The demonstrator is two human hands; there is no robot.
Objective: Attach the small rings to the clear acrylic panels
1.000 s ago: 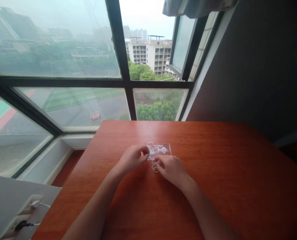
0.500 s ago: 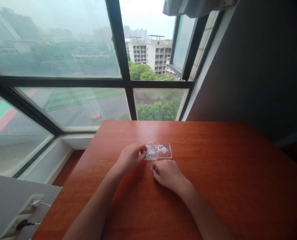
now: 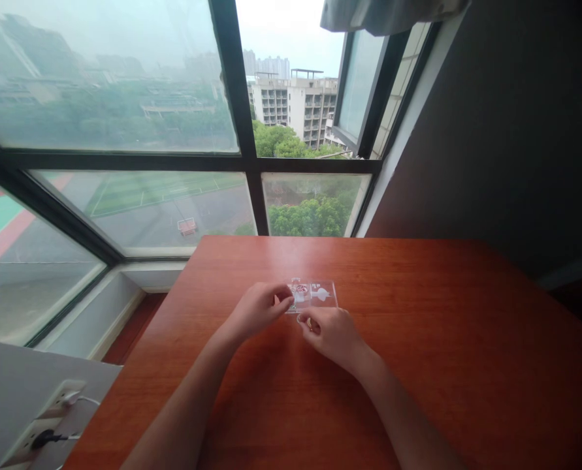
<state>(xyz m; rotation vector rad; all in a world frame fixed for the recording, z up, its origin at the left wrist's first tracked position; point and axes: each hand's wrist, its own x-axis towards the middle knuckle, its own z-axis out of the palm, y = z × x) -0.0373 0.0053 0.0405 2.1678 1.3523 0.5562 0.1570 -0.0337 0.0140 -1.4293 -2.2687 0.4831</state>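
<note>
A small clear plastic case [image 3: 320,294] with two compartments lies open on the reddish wooden table [image 3: 418,365]. Small reddish bits fill its left compartment; a white shape shows in the right one. My left hand [image 3: 258,310] is curled, with its fingertips pinching the case's left edge. Just in front of the case, my right hand [image 3: 332,333] is closed, pinching small rings [image 3: 306,322] between thumb and finger. The rings are too small to tell their number.
The table stands against a large window [image 3: 173,163] with dark frames, and a dark wall [image 3: 506,130] runs along its right side. At the lower left a white power strip [image 3: 46,424] with a plug and cable lies on a grey ledge.
My right hand pulled back over the rings on the table, closed on them, then moved forward toward the case. My left hand stayed at the case's left edge.
</note>
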